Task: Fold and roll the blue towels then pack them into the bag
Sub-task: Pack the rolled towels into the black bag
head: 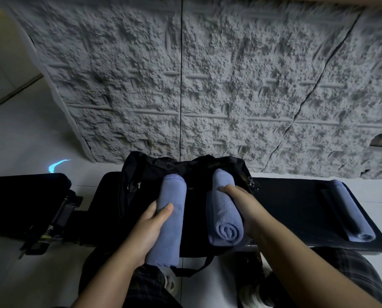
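A black bag (198, 165) sits on a black bench right in front of me, its opening facing up. My left hand (151, 227) grips one rolled blue towel (171, 205) from the left side, thumb across its top, holding it over the bag. My right hand (241, 203) grips a second rolled blue towel (224, 210) from the right, its spiral end pointing toward me. Both rolls lie lengthwise, side by side above the bag. A third rolled blue towel (350, 214) lies on the bench at the right.
The black padded bench (296, 210) runs left to right. Another black padded piece with a metal frame (25, 201) stands at the left. A rough grey textured wall (207, 74) rises behind. My knees and shoes show below, on a pale tiled floor.
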Available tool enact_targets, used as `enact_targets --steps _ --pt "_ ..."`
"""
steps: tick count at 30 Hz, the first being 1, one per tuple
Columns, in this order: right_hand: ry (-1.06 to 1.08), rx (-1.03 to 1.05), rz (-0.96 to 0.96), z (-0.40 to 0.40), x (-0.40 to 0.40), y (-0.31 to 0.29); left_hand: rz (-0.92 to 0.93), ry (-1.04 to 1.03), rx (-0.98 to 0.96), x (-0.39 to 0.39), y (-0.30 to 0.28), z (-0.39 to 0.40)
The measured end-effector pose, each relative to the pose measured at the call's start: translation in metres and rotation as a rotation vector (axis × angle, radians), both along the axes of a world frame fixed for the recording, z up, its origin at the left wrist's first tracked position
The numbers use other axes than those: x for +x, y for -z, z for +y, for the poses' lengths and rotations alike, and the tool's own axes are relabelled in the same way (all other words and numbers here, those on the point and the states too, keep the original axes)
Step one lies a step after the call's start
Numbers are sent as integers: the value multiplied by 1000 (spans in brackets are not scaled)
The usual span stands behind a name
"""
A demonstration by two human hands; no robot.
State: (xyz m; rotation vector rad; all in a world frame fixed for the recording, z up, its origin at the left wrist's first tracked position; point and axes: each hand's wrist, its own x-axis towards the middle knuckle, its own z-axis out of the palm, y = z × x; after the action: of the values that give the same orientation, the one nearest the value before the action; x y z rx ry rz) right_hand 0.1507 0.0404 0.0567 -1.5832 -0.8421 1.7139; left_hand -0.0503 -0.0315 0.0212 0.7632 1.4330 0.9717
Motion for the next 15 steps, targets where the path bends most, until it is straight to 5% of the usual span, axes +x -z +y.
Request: enact_targets --steps 8,15 --pt "-30 198 185 26 -4 -10 25 244 -40 -5 -8 0" --pt "-12 215 290 21 6 1 51 35 -100 3 -4 55"
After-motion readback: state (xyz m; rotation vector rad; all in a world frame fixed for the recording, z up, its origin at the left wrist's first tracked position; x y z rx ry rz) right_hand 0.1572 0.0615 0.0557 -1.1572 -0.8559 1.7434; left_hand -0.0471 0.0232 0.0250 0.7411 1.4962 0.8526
